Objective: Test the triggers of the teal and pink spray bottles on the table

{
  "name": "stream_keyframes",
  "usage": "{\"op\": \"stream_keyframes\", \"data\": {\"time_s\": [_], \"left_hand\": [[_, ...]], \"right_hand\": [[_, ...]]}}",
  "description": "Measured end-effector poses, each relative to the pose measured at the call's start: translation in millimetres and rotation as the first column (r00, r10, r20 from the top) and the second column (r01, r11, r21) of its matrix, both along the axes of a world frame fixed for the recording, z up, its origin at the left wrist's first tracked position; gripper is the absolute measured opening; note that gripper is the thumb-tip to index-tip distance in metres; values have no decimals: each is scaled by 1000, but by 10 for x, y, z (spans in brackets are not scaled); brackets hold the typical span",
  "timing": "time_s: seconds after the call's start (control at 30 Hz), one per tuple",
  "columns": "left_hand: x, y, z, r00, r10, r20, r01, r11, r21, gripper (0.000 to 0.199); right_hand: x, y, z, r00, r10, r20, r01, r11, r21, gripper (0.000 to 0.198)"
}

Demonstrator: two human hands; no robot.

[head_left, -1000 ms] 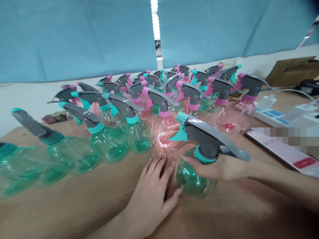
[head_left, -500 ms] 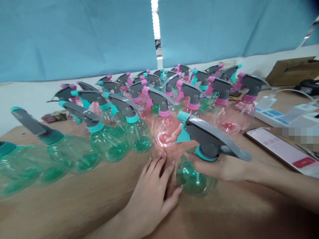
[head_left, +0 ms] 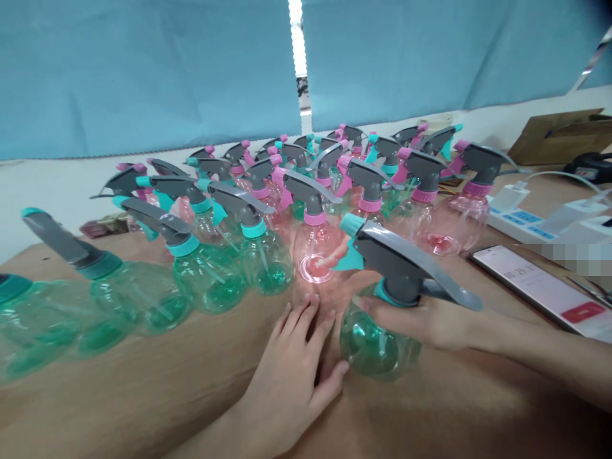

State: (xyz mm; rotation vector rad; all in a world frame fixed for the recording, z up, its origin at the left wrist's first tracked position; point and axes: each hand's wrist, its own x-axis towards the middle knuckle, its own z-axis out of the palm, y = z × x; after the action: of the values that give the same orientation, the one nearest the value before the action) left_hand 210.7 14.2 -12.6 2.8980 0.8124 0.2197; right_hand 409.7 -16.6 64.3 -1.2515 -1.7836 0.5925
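My right hand [head_left: 430,320] is wrapped round the neck of a green spray bottle [head_left: 370,347] with a grey and teal trigger head. That bottle stands at the right front, its nozzle pointing left and away from me. Beside it, my left hand [head_left: 291,363] rests on the table with fingers stretched out, its thumb tip close to the bottle's base. It holds nothing. Just beyond my fingers stands a pink spray bottle [head_left: 314,239]. A row of green spray bottles [head_left: 208,277] runs off to the left. My right fingertips are partly hidden behind the teal trigger.
Several more pink and green spray bottles crowd the back of the brown table [head_left: 143,395]. To the right lie a phone [head_left: 530,280] and a white power strip [head_left: 516,220] with chargers. A cardboard box [head_left: 554,137] stands at the back right, before a blue curtain [head_left: 191,70].
Almost nothing differs. The bottle in my right hand has shifted very slightly to the right, and the right fingertips beyond the trigger have moved a little. My left hand has stayed in place.
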Motion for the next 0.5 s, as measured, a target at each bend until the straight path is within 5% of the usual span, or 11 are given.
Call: {"op": "stream_keyframes", "data": {"time_s": [0.5], "left_hand": [[18,2,-8,1000,1,-1,-1,1000,19,53]], "right_hand": [[73,67,-279,988,152,2,-152,988,-28,31]]}}
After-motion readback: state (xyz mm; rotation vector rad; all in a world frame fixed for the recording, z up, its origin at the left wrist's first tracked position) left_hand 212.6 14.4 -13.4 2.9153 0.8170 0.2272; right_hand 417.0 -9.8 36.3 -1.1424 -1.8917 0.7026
